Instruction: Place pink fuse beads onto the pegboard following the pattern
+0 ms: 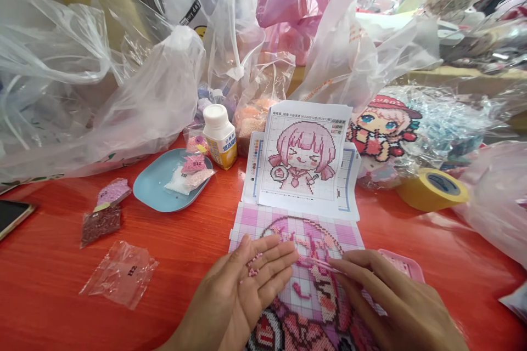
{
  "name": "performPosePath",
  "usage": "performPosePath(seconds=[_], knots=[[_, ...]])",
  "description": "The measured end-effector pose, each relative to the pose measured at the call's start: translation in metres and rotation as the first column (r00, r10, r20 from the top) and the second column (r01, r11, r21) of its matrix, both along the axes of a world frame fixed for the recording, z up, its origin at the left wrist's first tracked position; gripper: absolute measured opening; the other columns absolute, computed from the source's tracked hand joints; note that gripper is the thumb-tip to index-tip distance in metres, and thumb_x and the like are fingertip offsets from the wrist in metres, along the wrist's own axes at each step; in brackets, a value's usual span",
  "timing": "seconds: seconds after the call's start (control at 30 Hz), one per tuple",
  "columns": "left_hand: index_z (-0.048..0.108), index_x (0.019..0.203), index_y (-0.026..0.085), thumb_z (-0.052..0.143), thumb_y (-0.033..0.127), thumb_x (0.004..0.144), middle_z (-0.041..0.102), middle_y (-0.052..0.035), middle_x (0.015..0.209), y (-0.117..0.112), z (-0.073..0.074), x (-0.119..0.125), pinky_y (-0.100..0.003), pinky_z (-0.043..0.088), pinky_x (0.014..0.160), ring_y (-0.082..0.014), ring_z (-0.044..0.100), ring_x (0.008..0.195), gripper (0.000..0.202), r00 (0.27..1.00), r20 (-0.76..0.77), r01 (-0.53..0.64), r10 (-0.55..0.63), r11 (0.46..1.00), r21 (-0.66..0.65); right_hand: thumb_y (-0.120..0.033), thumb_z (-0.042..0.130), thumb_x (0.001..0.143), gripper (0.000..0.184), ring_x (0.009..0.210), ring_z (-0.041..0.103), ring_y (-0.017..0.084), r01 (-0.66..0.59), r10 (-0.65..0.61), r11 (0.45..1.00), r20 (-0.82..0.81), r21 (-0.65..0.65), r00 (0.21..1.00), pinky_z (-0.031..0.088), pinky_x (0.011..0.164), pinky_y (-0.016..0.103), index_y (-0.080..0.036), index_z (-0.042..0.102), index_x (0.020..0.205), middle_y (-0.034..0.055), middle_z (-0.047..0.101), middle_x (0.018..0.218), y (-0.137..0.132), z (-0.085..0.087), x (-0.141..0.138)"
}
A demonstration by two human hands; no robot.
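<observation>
My left hand (pixel 242 282) lies palm up over the left side of a bead pegboard (pixel 304 285), fingers stretched out, with several small pink beads (pixel 254 264) resting on the palm. My right hand (pixel 382 296) is closed in a pinch on thin clear tweezers (pixel 319 263), whose tip points left towards the beads. The pegboard carries a partly filled pink-haired figure. Just behind it lies the printed pixel pattern (pixel 304 156) of the same figure.
A blue plate (pixel 154 186) with small bead bags sits at the left, with a white bottle (pixel 220 134) beside it. Loose bead bags (pixel 107 209) (pixel 121 271), a phone (pixel 10 214), a yellow tape roll (pixel 432 189), a pink tray (pixel 405 266) and crumpled plastic bags (pixel 123 88) ring the red table (pixel 61 296).
</observation>
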State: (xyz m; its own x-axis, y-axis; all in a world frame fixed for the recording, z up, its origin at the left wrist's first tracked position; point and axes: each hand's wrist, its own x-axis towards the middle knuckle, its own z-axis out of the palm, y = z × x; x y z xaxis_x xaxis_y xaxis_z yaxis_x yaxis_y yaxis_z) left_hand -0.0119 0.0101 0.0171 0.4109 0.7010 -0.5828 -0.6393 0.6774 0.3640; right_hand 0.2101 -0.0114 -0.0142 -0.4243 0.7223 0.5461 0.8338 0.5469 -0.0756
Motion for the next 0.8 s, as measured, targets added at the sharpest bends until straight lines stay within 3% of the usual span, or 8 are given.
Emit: performPosePath(seconds=[0.37,0.63,0.8], knots=[[0.06,0.115,-0.001,0.038,0.023,0.099,0.066,-0.0234,0.121,-0.003,-0.003,0.0,-0.043,0.037,0.109,-0.0295,0.06,0.118,0.037,1.0,0.021,0.021,-0.022,0.997,0.069,-0.021,0.044,0.094,0.022,0.072,0.068,0.011,-0.037,0.04,0.997,0.039,-0.068,0.998,0.052,0.056,0.017,-0.018,0.063,0.105,0.0056,0.067,0.09,-0.004,-0.015,0.013],[0.065,0.108,0.0,0.04,0.028,0.098,0.069,-0.0213,0.116,-0.004,-0.007,0.001,-0.044,0.037,0.109,-0.0307,0.059,0.118,0.039,0.995,0.088,0.05,-0.055,0.998,0.049,-0.021,0.042,0.094,0.023,0.066,0.066,0.01,0.017,-0.017,1.0,-0.068,0.011,0.998,0.051,0.053,0.016,-0.018,0.065,0.094,0.0032,0.066,0.079,-0.005,-0.002,0.002],[0.065,0.11,0.001,0.047,0.034,0.094,0.071,-0.0206,0.111,-0.012,-0.012,0.003,-0.041,0.039,0.108,-0.0295,0.062,0.115,0.041,0.982,0.144,0.12,-0.125,0.992,0.044,-0.02,0.046,0.093,0.019,0.071,0.067,0.01,-0.053,0.052,0.998,-0.061,-0.025,0.997,0.053,0.059,0.016,-0.019,0.062,0.103,0.0032,0.066,0.084,-0.011,0.004,0.0]])
